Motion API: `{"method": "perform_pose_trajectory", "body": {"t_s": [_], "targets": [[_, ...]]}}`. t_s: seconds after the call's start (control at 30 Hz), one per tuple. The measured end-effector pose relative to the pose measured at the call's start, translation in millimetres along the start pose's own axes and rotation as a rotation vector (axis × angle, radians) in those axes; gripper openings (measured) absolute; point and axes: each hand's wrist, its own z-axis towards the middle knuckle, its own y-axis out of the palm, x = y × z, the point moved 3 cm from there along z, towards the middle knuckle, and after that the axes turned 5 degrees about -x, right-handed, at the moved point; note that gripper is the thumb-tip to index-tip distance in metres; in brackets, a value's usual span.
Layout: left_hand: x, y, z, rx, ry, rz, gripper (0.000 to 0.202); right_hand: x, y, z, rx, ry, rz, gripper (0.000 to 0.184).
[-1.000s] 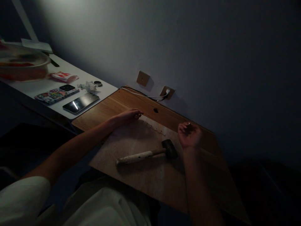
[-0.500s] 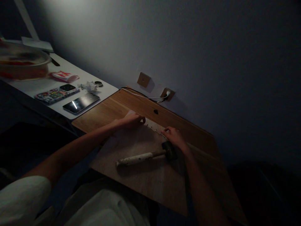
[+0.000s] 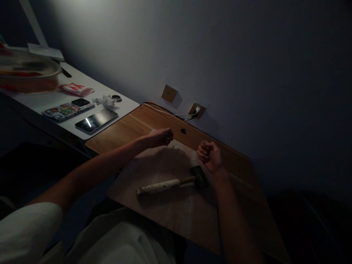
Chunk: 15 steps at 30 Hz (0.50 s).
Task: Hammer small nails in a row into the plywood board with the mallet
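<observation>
My left hand (image 3: 161,138) is closed above the far left edge of a thin wooden board (image 3: 165,165), its fingertips pinched together. Over the board's far right side, my right hand (image 3: 209,155) is curled into a fist, thumb against the fingers. Whatever either hand holds is too small and dark to make out. Several small nails (image 3: 178,149) stand in a row along the board's far edge, between the hands. A mallet (image 3: 199,177) with a dark head and worn white handle lies across the board, its head just below my right hand.
The board rests on a wooden desk (image 3: 123,128) against the wall. On the white table (image 3: 107,88) at left are a black-screened phone (image 3: 96,120), a phone in a patterned case (image 3: 67,110), crumpled plastic (image 3: 106,101) and a large clear tub (image 3: 30,75). A plugged-in socket (image 3: 197,110) trails cables.
My right hand has lifted away from the nails, up and to the right, and curled into a fist. The left hand has shifted slightly up and right. The mallet stays on the board.
</observation>
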Motion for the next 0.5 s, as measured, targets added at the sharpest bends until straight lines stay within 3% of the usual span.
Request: {"method": "perform_pose_trajectory", "body": {"t_s": [0.13, 0.27, 0.5], "targets": [[-1, 1.1, -10, -0.045, 0.056, 0.364, 0.026, -10, -2, -4, -0.019, -0.033, 0.045, 0.031], [1, 7.8, -17, -0.070, 0.151, 0.847, 0.015, -1, 13, 3, -0.030, 0.012, -0.142, 0.035], [10, 19.0, -13, -0.147, 0.274, 1.193, 0.021, 12, 44, 6, -0.079, 0.084, -0.575, 0.018]]}}
